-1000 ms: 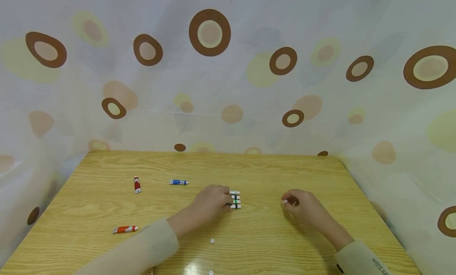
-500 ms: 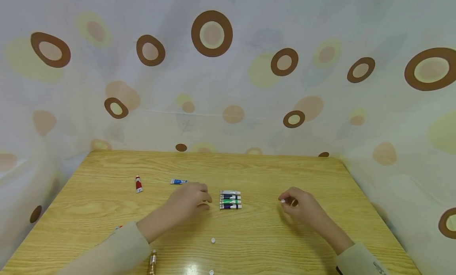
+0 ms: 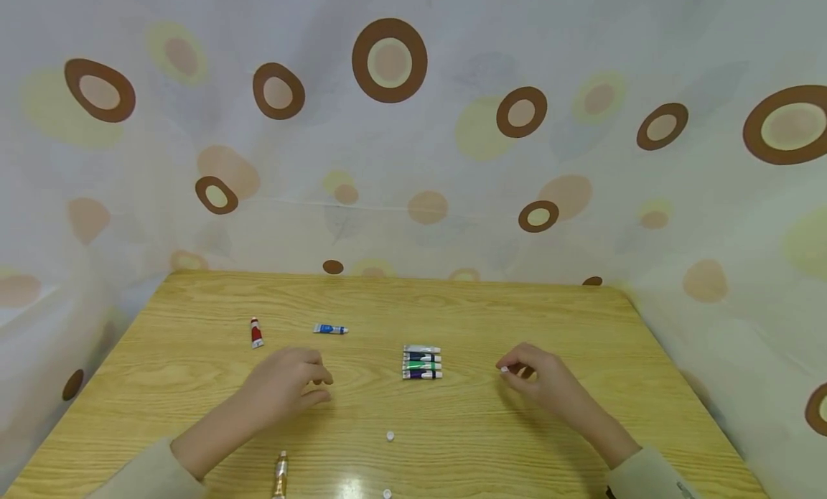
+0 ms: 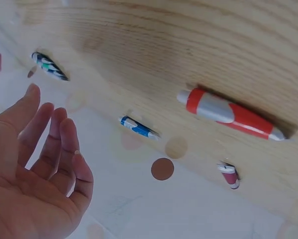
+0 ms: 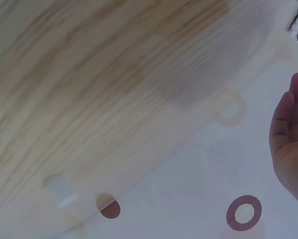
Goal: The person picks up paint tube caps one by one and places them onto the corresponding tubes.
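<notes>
My left hand (image 3: 281,388) hovers over the table's left side, fingers loosely spread and holding nothing. My right hand (image 3: 539,377) pinches a small white cap (image 3: 505,370) between thumb and fingertips. Between the hands lies a tight row of several paint tubes, among them a green paint tube (image 3: 423,366), their capped ends pointing right. Beyond the left hand are a blue paint tube (image 3: 331,329) and a dark red paint tube (image 3: 256,333). An orange-red paint tube (image 4: 233,113) shows in the left wrist view; in the head view the left arm hides it.
A gold-brown paint tube (image 3: 281,476) lies near the front edge of the view. Two loose white caps are on the wood: one cap (image 3: 390,436) in front of the row, another cap (image 3: 387,494) lower down. A patterned sheet (image 3: 426,161) surrounds the wooden table (image 3: 517,305).
My left hand has let go of the tube row and drawn back to the left, uncovering the row, then the gold-brown tube. The right hand stays nearly in place, still pinching the cap.
</notes>
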Motion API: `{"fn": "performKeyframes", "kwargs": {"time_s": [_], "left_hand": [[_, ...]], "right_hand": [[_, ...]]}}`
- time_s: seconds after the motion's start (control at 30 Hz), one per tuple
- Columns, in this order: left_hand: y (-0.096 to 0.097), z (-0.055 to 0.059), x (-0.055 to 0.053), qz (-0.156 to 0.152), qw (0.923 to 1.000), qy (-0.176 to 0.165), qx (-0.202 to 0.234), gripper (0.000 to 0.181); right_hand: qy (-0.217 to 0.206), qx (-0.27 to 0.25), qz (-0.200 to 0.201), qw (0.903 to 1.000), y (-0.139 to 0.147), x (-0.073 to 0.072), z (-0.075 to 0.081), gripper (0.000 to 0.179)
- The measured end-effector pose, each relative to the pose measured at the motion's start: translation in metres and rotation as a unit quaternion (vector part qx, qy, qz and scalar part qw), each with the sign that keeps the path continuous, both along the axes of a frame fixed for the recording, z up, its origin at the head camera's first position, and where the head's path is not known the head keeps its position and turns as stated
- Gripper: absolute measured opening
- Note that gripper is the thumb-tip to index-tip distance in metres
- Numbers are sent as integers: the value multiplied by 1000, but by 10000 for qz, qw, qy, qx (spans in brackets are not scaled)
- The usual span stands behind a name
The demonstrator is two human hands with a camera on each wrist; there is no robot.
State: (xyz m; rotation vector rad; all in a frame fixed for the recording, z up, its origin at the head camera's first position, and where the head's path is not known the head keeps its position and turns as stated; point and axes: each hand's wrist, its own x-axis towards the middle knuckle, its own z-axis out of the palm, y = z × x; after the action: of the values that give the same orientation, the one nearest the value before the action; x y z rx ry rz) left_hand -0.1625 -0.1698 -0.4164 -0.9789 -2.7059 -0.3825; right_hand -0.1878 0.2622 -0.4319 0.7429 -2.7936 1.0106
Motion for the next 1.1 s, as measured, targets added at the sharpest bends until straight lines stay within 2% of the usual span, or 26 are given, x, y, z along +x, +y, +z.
{"fn": "performKeyframes", "kwargs": {"time_s": [0.17,0.4,0.53,0.67,0.87,1.1], "left_hand": [[-13,-7,11,264,9996,-88,20,14],[-27,-15,25,423,9976,-542,113,23],[-32,-20,33,514,9958,-741,160,30],[-37,-23,39,711,9900,-1201,189,41],[-44,-25,49,947,9745,-2027,145,61],[-49,-28,53,848,9709,-2236,123,56]], "right_hand": [[-95,79,24,9999,-3,2,2,13],[191,73,133,9997,-5,4,3,20],[180,33,131,9997,-5,6,4,22],[282,4,127,9995,-6,8,5,23],[514,45,95,9986,-8,8,4,23],[545,49,8,9985,-9,6,1,21]]}}
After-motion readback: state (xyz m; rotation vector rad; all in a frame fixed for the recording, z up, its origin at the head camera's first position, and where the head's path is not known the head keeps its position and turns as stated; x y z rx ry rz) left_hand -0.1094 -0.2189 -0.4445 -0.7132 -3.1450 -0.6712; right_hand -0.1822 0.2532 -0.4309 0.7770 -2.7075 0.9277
